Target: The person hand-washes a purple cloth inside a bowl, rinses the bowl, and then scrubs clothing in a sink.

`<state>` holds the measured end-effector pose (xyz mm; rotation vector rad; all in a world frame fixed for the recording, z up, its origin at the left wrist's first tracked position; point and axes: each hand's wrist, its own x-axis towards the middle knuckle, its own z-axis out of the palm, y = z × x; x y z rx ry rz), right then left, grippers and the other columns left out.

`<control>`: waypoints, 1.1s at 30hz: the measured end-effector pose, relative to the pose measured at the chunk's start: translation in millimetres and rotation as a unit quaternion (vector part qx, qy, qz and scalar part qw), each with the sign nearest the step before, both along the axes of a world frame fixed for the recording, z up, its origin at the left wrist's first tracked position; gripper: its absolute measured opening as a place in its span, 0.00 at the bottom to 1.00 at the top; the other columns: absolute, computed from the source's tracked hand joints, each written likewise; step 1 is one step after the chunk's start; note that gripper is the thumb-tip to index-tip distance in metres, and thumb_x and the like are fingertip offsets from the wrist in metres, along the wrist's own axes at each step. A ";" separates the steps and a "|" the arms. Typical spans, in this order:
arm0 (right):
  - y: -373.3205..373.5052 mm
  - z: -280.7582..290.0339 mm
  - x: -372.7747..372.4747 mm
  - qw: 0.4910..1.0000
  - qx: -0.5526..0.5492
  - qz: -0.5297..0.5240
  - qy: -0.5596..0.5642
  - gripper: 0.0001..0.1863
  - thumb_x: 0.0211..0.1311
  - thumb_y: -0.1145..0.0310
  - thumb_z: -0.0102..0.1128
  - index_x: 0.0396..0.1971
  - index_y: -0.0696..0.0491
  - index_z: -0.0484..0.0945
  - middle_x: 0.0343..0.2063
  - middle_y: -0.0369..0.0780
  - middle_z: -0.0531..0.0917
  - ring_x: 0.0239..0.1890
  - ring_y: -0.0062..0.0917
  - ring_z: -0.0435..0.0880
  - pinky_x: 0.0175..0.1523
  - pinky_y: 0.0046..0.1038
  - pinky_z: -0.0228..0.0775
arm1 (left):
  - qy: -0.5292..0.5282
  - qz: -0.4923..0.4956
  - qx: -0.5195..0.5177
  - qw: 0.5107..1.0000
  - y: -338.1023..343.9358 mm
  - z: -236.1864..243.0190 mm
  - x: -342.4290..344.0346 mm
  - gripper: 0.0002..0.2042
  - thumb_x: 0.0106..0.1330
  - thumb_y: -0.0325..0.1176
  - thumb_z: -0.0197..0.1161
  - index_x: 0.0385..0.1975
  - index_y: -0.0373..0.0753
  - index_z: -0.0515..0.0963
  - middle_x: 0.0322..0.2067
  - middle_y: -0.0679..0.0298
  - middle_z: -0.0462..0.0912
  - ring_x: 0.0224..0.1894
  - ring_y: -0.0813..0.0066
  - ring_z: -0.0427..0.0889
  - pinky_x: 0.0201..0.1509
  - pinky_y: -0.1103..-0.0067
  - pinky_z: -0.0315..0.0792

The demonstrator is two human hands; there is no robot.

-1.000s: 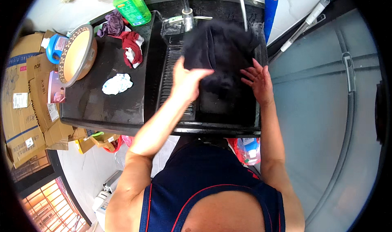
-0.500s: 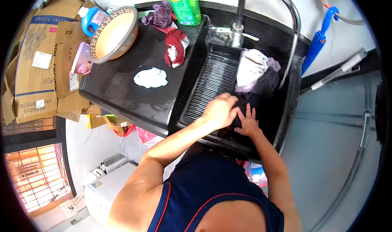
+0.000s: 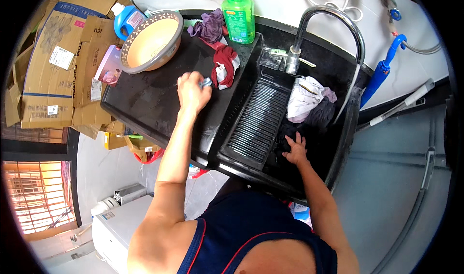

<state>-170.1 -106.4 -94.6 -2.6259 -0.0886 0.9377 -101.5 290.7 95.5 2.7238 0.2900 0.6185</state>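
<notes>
My left hand [image 3: 193,93] is closed on a small pale blue-white cloth [image 3: 206,83] over the black left countertop [image 3: 140,102]. My right hand [image 3: 297,151] rests with fingers spread on dark fabric [image 3: 288,134] in the black sink basin [image 3: 314,175]. Behind it lie white clothes [image 3: 303,101] and greyish clothing [image 3: 321,113] under the curved chrome faucet [image 3: 328,9]. The ribbed washboard [image 3: 257,117] is left of the basin. A red-and-white cloth [image 3: 223,66] lies to the right of my left hand, with a purple cloth [image 3: 209,26] farther back.
At the back left stand a cream bowl [image 3: 147,42], blue jug [image 3: 125,20] and green pump bottle [image 3: 238,20]. Cardboard boxes [image 3: 55,71] lean at left. A blue umbrella [image 3: 377,76] hangs at right. A white appliance [image 3: 116,230] stands below left.
My left hand has moved leftward from the sink to the countertop and taken hold of the pale cloth. The dark fabric earlier between both hands now lies in the basin.
</notes>
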 end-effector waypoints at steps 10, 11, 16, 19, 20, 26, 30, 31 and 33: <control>-24.8 -12.4 -20.9 0.986 0.075 0.039 -0.145 0.16 0.42 0.67 0.67 0.33 0.59 0.79 0.44 0.49 0.77 0.51 0.45 0.73 0.56 0.45 0.68 | 0.216 0.031 0.122 0.968 -82.0 23.8 68.4 0.32 0.50 0.51 0.73 0.48 0.37 0.71 0.48 0.49 0.80 0.55 0.49 0.77 0.54 0.53 0.73; -30.9 2.6 -19.9 0.988 0.076 0.070 -0.114 0.15 0.42 0.66 0.67 0.31 0.59 0.79 0.39 0.49 0.79 0.47 0.44 0.75 0.54 0.43 0.69 | 0.207 0.031 0.140 0.968 -77.9 18.7 69.0 0.28 0.51 0.48 0.71 0.46 0.37 0.72 0.44 0.50 0.82 0.51 0.49 0.81 0.51 0.56 0.75; -70.9 16.9 -52.0 0.977 0.181 0.049 -0.097 0.17 0.49 0.57 0.66 0.37 0.52 0.83 0.40 0.49 0.81 0.49 0.44 0.78 0.56 0.41 0.70 | 0.073 -0.126 -0.176 0.974 -92.6 15.7 43.8 0.17 0.60 0.44 0.66 0.42 0.37 0.82 0.31 0.58 0.86 0.32 0.65 0.85 0.37 0.73 0.76; -74.1 -0.1 -61.9 0.975 0.186 -0.063 -0.102 0.18 0.56 0.55 0.63 0.42 0.51 0.82 0.44 0.49 0.80 0.52 0.47 0.76 0.58 0.42 0.69 | 0.113 -0.240 -0.538 0.800 -145.5 20.6 31.8 0.13 0.70 0.41 0.62 0.36 0.36 0.82 0.26 0.71 0.82 0.24 0.86 0.76 0.27 0.85 0.68; -68.9 -3.5 -66.0 0.977 0.158 -0.074 -0.123 0.19 0.57 0.55 0.62 0.43 0.51 0.82 0.44 0.50 0.80 0.53 0.47 0.75 0.58 0.43 0.69 | 0.164 -0.208 -0.607 0.749 -167.4 27.9 26.6 0.13 0.70 0.43 0.63 0.31 0.39 0.81 0.22 0.73 0.80 0.21 0.88 0.73 0.25 0.86 0.65; -52.8 5.0 -67.7 0.978 0.135 -0.082 -0.139 0.20 0.58 0.54 0.62 0.44 0.52 0.81 0.47 0.51 0.78 0.54 0.49 0.73 0.62 0.43 0.66 | 0.213 -0.275 -0.570 0.744 -242.9 -22.3 30.5 0.16 0.70 0.46 0.62 0.29 0.39 0.82 0.21 0.77 0.76 0.21 0.89 0.67 0.24 0.87 0.60; -57.4 7.0 -65.9 0.972 0.170 -0.107 -0.118 0.19 0.56 0.54 0.64 0.43 0.50 0.83 0.48 0.50 0.79 0.56 0.49 0.72 0.62 0.42 0.66 | 0.195 -0.334 -0.397 0.832 -269.7 -33.4 47.3 0.17 0.68 0.45 0.65 0.24 0.37 0.82 0.20 0.77 0.75 0.22 0.90 0.66 0.25 0.86 0.58; -56.2 7.2 -65.8 0.972 0.170 -0.113 -0.117 0.19 0.56 0.54 0.65 0.43 0.50 0.83 0.48 0.49 0.79 0.56 0.49 0.72 0.63 0.42 0.66 | 0.187 -0.344 -0.425 0.816 -278.5 -33.1 53.0 0.17 0.67 0.45 0.66 0.24 0.37 0.83 0.19 0.77 0.75 0.21 0.90 0.66 0.25 0.85 0.58; -56.2 5.2 -66.2 0.974 0.156 -0.116 -0.120 0.19 0.55 0.54 0.65 0.43 0.50 0.83 0.47 0.49 0.79 0.56 0.48 0.73 0.63 0.42 0.66 | 0.160 -0.334 -0.436 0.820 -293.8 -23.6 59.0 0.15 0.66 0.43 0.66 0.25 0.36 0.83 0.20 0.77 0.76 0.22 0.90 0.67 0.26 0.85 0.61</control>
